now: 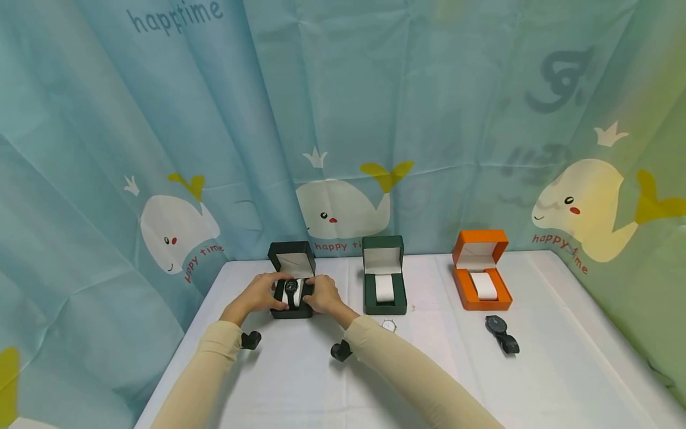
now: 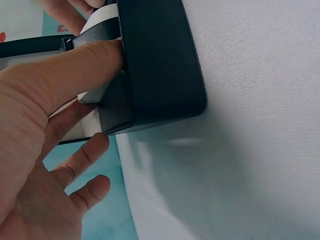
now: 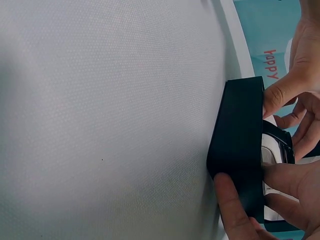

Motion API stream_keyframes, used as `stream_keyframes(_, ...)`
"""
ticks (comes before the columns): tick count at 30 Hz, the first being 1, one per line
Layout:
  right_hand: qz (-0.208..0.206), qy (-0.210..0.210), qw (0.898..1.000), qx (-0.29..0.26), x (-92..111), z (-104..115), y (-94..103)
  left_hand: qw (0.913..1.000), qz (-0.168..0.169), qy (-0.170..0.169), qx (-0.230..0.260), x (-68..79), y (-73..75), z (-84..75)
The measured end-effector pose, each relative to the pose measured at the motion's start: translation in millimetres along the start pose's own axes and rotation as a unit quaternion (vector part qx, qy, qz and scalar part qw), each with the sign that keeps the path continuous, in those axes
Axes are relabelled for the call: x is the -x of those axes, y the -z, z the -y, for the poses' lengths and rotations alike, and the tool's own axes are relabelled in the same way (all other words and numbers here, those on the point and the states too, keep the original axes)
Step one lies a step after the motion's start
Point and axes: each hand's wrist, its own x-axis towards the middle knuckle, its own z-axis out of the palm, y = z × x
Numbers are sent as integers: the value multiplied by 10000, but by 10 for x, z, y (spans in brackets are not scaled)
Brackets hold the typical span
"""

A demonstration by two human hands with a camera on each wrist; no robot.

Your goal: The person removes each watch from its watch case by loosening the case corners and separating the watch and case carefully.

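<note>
A black watch box [image 1: 292,314] stands with its lid raised at the back left of the table. In its base sits a white cushion with a black-strapped watch [image 1: 291,289] round it, dial facing up. My left hand [image 1: 261,292] grips the cushion from the left, thumb [image 2: 100,57] at its front edge and fingers behind. From the right, my right hand [image 1: 324,294] holds the box's side wall; one finger [image 3: 227,200] lies along the outside while others reach over the rim beside the cushion.
Right of the hands stand an open green watch box [image 1: 384,308] and an open orange one [image 1: 485,304], each with a white cushion. A black watch [image 1: 501,335] lies before the orange box. A white-dial watch [image 1: 389,325] is partly hidden by my right sleeve. A printed curtain [image 1: 343,107] hangs behind.
</note>
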Motion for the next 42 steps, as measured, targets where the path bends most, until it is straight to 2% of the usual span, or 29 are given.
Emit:
stream_keyframes(9, 27, -96, 9999, -133, -17, -3, -11, 9998, 37, 193, 46, -14, 13, -48)
stream_keyframes(22, 17, -49, 10000, -79, -3, 1, 13, 9997, 6, 222, 37, -36, 24, -59)
stream_keyframes(31, 35, -77, 9999, -91, -3, -2, 1, 9993, 46, 357, 56, -26, 15, -38)
stream_keyframes(42, 39, -53, 10000, -46, -6, -3, 5, 9994, 69, 321, 68, -34, 15, -33)
